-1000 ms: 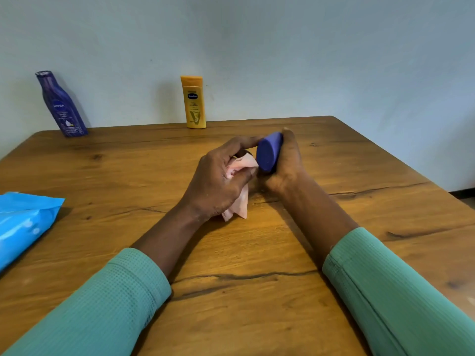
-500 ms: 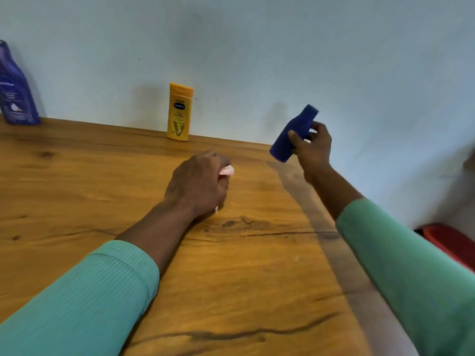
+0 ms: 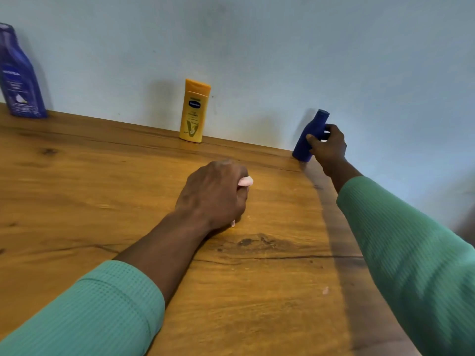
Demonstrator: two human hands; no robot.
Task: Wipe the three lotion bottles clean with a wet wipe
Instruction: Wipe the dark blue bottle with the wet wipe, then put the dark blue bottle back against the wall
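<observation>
Currently, the small dark blue bottle (image 3: 307, 140) is gripped by the right hand (image 3: 327, 146) at the far right corner of the wooden table (image 3: 77, 188), close to the pale wall (image 3: 282, 47). Thumb and fingers are wrapped round its middle. The bottle is held tilted, cap up and leaning right, base at the table edge; contact with the wood cannot be confirmed. The pink wet wipe (image 3: 245, 181) is bunched inside the left hand (image 3: 214, 194), which is curled into a fist round it and rested on the table near the middle. Only a small fold is seen at the thumb side, plus a scrap under the palm. The yellow bottle (image 3: 194, 111) is stood upright at the back edge by the wall, well apart from both hands. The large blue bottle (image 3: 19, 80) is stood at the far left, also by the wall, partly cut off by the frame edge. Both forearms are covered by green sleeves (image 3: 102, 312).
</observation>
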